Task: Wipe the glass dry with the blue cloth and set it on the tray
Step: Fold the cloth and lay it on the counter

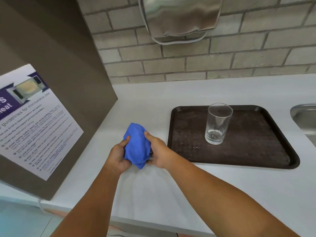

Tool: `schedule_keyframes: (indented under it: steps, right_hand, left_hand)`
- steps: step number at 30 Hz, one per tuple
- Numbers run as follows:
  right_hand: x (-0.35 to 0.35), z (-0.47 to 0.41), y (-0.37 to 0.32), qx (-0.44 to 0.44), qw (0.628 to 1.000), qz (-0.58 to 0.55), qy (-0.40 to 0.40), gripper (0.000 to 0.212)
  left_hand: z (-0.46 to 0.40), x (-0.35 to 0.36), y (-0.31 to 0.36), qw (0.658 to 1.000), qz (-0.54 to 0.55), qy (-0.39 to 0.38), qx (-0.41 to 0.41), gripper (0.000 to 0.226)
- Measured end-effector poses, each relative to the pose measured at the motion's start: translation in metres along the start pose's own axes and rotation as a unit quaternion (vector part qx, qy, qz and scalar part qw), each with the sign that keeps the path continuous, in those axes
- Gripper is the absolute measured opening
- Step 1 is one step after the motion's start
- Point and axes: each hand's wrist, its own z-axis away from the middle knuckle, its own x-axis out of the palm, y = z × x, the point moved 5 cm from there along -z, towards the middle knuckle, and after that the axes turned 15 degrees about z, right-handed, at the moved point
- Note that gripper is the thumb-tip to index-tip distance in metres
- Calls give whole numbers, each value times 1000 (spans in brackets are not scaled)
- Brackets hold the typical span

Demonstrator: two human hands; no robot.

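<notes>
**Both Hands Bunched on Cloth, Glass Already on Tray**

Left hand (pixel 118 155) and right hand (pixel 158 151) closed around a crumpled blue cloth (pixel 136 145), held just above the pale grey countertop (pixel 153 194). Beside them to the right, a dark brown rectangular plastic tray (pixel 239 151); standing upright on it, well apart from both hands, a clear straight-sided drinking glass (pixel 217 124). At far right, edge of a steel sink (pixel 304 117). Task apparently near done. Best finish: glass left untouched, cloth set down clear of tray.
</notes>
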Motion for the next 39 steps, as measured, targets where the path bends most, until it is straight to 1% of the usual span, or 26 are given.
schedule_keyframes:
  steps: [3,6,9,11,13,14,15,17,20,22,23,24,25,28,29,30,31,32,33,34,35,36,37,39]
  right_hand:
    - [7,-5,3,-12,997,-67,-46,49]
    - [8,-8,3,-24,992,-113,-54,48]
    - [8,-14,1,-13,989,-140,-53,48]
    - [2,-16,1,-2,993,-116,-26,36]
    - [-6,-16,1,-2,996,-87,9,19]
    - [-9,-15,-1,-6,997,-75,24,15]
    - [-12,-14,-3,-11,997,-60,38,17]
    - [-17,-14,-7,-23,997,-15,66,28]
    - [-23,-14,-10,-31,990,49,132,25]
    - [-26,-15,-10,-41,981,94,164,14]
    - [-26,-16,-11,-52,974,121,183,14]
    - [-27,-19,-11,-61,966,152,202,23]
    - [-27,-21,-10,-71,955,187,218,28]
    - [-23,-22,-9,-101,913,304,252,21]
    - [-20,-22,-9,-126,899,335,251,18]
    - [-17,-18,-10,-152,872,387,256,21]
    - [-15,-13,-12,-181,822,469,267,29]
    - [-12,-5,-15,-211,754,558,276,37]
    - [-8,0,-16,-246,690,622,277,42]
    - [-5,4,-16,-272,649,662,256,45]
    - [-3,5,-14,-285,629,689,218,49]
    - [-2,3,-9,-283,622,709,174,54]
    - [-2,1,-4,-267,619,727,131,59]
    - [-3,-3,4,-226,620,748,78,67]
  left_hand:
    - [7,0,6,1000,3,-22,2,40]
    - [9,5,12,999,-17,-29,12,40]
    - [5,4,19,999,-44,-24,15,40]
    - [2,4,24,995,-93,-18,22,40]
    - [2,2,32,985,-164,-7,48,36]
    - [0,-2,37,980,-189,7,66,32]
    - [-2,-8,42,975,-206,30,83,28]
    - [-7,-24,49,961,-242,86,104,22]
    - [-12,-39,50,942,-285,130,120,19]
    - [-12,-43,48,927,-306,157,151,16]
    - [-12,-46,48,914,-325,173,170,14]
    - [-12,-48,47,897,-351,191,190,11]
    - [-12,-51,46,877,-381,207,207,9]
    - [-12,-54,42,815,-465,234,254,13]
    - [-11,-51,39,806,-476,231,265,19]
    - [-9,-48,37,800,-485,227,270,28]
    - [-10,-46,36,785,-506,222,280,39]
    - [-10,-45,36,755,-545,216,293,50]
    - [-11,-43,37,715,-591,207,310,56]
    - [-11,-42,38,675,-631,195,328,57]
    - [-12,-41,39,637,-668,174,342,53]
    - [-13,-40,38,610,-700,143,343,50]
    - [-17,-40,35,598,-723,104,329,52]
    - [-24,-41,25,587,-766,59,255,56]
